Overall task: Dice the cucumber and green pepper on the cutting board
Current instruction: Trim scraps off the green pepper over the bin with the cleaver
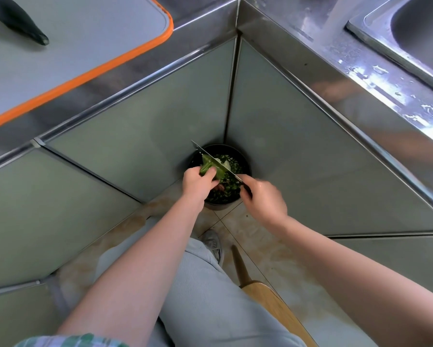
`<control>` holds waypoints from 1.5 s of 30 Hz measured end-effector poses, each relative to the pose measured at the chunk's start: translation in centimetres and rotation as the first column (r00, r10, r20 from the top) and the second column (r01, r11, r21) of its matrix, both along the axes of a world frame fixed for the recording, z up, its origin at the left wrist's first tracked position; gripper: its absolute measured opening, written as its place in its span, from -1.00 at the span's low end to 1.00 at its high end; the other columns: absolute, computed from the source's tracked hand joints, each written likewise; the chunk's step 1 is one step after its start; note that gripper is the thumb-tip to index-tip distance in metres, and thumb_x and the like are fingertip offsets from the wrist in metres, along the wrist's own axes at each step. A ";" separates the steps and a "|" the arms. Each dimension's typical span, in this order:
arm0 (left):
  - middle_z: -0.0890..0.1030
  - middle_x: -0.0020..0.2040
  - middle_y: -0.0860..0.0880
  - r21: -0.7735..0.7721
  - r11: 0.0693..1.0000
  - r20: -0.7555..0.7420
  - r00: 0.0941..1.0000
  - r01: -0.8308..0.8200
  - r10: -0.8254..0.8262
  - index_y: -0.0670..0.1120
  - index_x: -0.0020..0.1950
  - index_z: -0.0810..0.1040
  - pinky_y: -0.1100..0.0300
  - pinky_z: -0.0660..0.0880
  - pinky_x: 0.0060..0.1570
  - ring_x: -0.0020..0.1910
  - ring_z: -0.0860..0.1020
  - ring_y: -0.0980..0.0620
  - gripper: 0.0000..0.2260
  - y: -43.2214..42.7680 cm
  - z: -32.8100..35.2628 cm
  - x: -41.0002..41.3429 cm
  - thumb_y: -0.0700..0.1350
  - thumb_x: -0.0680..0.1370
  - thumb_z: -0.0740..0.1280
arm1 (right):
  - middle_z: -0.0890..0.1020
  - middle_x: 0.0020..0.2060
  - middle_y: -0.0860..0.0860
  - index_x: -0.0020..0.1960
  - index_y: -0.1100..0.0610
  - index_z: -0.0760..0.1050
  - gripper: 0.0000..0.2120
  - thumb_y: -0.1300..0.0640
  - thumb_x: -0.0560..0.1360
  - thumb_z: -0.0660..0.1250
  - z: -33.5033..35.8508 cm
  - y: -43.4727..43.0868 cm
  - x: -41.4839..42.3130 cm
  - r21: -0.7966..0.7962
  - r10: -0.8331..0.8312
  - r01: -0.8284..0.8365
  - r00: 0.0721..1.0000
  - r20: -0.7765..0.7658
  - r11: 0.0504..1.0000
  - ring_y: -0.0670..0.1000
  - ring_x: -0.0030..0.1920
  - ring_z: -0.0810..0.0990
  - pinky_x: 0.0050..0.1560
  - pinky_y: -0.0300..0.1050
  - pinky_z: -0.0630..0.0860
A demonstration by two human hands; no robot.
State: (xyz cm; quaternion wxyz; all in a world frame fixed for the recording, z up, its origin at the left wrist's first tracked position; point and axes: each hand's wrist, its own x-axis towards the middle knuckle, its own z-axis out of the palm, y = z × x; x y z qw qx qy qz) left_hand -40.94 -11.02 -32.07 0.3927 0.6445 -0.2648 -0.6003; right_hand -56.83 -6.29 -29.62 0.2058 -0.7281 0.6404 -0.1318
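Cucumber (17,17) diagonal on board (85,46), tip lower-right; L hand (197,184) grips pepper (205,166).

Legible text, labels, brands, numbers, signs: 0 found. The cutting board (85,46), knife (211,161), bin (246,160) and steel counter (335,71) bear plain surfaces, with no marking that can be read from this view.

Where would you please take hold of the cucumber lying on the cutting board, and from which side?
Probably grip the cucumber round its thick body, not the tapered tip, coming from above with fingers across its long axis. It lies flat on the cutting board, with bare board beside it.
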 end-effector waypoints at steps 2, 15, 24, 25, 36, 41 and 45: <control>0.65 0.02 -0.17 -0.009 0.999 0.007 0.999 0.036 -0.035 -0.25 0.07 0.59 0.18 0.59 0.01 0.01 0.64 -0.05 -0.86 0.1 0.1 -0.2 -0.24 0.59 0.28 | 0.63 -0.17 0.06 0.35 -0.03 0.44 -0.63 0.17 0.57 0.17 0.0 -0.1 0.6 0.011 -0.020 0.020 0.999 -0.046 1.000 0.16 -0.18 0.58 -0.31 -0.08 0.45; 0.66 -0.05 -0.13 0.005 0.993 0.155 0.981 0.116 -0.116 -0.09 -0.11 0.62 0.09 0.61 -0.01 -0.11 0.66 -0.01 -0.91 0.0 0.6 1.4 -0.24 0.51 0.35 | 0.44 -0.46 -0.07 -0.10 0.02 0.46 -0.88 0.12 0.55 0.16 0.6 -0.9 2.1 0.230 -0.272 0.222 0.938 0.216 0.948 0.04 -0.40 0.41 -0.42 -0.12 0.29; 0.65 -0.07 -0.07 0.024 0.996 0.224 0.971 0.084 -0.087 -0.10 0.01 0.59 -0.01 0.63 -0.06 -0.34 0.65 0.11 -0.85 -0.3 1.3 1.3 -0.17 0.50 0.27 | 0.60 -0.29 0.00 0.03 0.03 0.55 -0.81 0.08 0.55 0.17 0.6 -1.3 1.8 0.287 -0.341 0.248 0.874 0.345 0.925 0.00 -0.30 0.50 -0.31 -0.11 0.40; 0.65 -0.04 -0.10 0.028 0.997 0.230 0.970 0.071 -0.075 -0.14 0.07 0.59 0.00 0.63 -0.08 -0.36 0.65 0.13 -0.81 -0.2 1.3 1.1 -0.17 0.51 0.27 | 0.57 -0.33 -0.03 0.01 0.02 0.54 -0.82 0.08 0.55 0.17 0.6 -1.3 1.8 0.280 -0.336 0.246 0.878 0.341 0.928 -0.03 -0.34 0.47 -0.35 -0.13 0.37; 0.67 -0.09 -0.12 0.064 0.989 0.226 0.964 0.130 -0.142 -0.15 0.03 0.62 -0.03 0.64 -0.11 -0.29 0.67 -0.04 -0.75 0.6 2.8 2.1 -0.07 0.45 0.28 | 0.63 -0.03 -0.06 0.20 0.08 0.48 -0.57 -0.16 0.46 0.36 -0.2 -3.9 3.0 0.349 -0.427 0.303 0.828 0.365 0.887 -0.01 -0.02 0.58 -0.05 -0.09 0.52; 0.67 -0.19 -0.15 0.055 0.970 0.248 0.937 0.238 -0.244 -0.16 -0.14 0.63 -0.09 0.63 -0.16 -0.30 0.66 -0.12 -0.69 0.9 3.8 2.9 0.01 0.32 0.24 | 0.65 -0.03 -0.01 0.18 0.13 0.49 -0.55 -0.01 0.38 0.51 -0.6 -5.1 4.8 0.387 -0.485 0.324 0.744 0.459 0.863 0.01 -0.02 0.63 0.01 -0.04 0.57; 0.67 -0.15 -0.16 0.068 0.974 0.271 0.935 0.218 -0.228 -0.14 -0.13 0.63 -0.05 0.64 -0.19 -0.30 0.67 -0.08 -0.73 0.8 3.8 3.1 0.00 0.36 0.27 | 0.65 -0.02 -0.01 0.18 0.11 0.51 -0.61 0.05 0.40 0.49 -0.8 -5.4 4.9 0.336 -0.454 0.327 0.776 0.439 0.883 0.00 -0.02 0.61 0.02 -0.06 0.55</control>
